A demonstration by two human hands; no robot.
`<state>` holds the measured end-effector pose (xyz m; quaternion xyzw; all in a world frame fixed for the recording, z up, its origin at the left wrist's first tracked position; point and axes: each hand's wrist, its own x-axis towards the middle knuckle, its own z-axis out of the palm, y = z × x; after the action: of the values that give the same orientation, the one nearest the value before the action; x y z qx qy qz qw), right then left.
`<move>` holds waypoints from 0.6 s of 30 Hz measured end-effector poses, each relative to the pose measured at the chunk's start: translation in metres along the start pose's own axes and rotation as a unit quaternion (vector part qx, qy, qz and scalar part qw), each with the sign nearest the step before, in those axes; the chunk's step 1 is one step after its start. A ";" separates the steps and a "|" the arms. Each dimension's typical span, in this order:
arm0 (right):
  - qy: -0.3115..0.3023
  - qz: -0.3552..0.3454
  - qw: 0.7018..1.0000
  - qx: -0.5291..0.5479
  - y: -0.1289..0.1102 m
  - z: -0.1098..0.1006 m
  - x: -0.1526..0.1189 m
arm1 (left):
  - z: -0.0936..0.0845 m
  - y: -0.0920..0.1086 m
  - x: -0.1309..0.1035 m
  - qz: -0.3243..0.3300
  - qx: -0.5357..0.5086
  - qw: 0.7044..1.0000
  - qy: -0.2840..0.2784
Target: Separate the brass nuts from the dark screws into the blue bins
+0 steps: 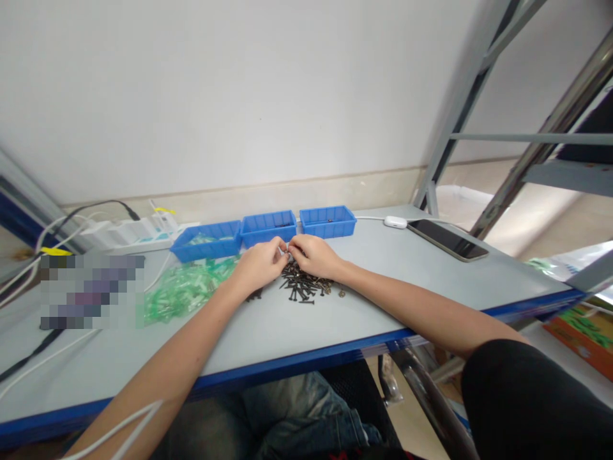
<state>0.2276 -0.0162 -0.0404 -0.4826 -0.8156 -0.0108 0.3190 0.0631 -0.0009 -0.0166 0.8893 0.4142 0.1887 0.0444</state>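
Observation:
My left hand and my right hand meet fingertip to fingertip above a pile of dark screws. Both are pinched closed; whatever sits between the fingers is too small and covered to make out. A few brass-coloured small pieces lie at the pile's right side. To the left of my left hand spreads a heap of small clear-green plastic bags. Behind my hands stand three blue bins: a left bin, a middle bin and a right bin. Small dark bits show in the middle and right ones.
A phone lies at the right, beside a white earbud case on a cable. White power strips with cables stand at the back left, near a blurred-out object. The table's blue front edge runs before me.

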 end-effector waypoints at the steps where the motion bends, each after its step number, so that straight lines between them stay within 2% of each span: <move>1: 0.003 0.001 1.000 0.007 0.000 0.000 0.000 | 0.000 0.000 0.000 -0.002 0.003 1.000 0.003; 10: 0.014 -0.024 0.999 0.040 0.005 0.004 0.000 | 0.001 0.000 0.001 -0.020 0.022 1.000 0.010; 18: 0.006 0.000 0.999 0.032 0.005 0.003 0.001 | 0.002 -0.001 0.001 -0.013 0.021 1.000 0.016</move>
<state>0.2301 -0.0119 -0.0440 -0.4718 -0.8139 0.0127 0.3389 0.0640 0.0006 -0.0180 0.8815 0.4301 0.1939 0.0211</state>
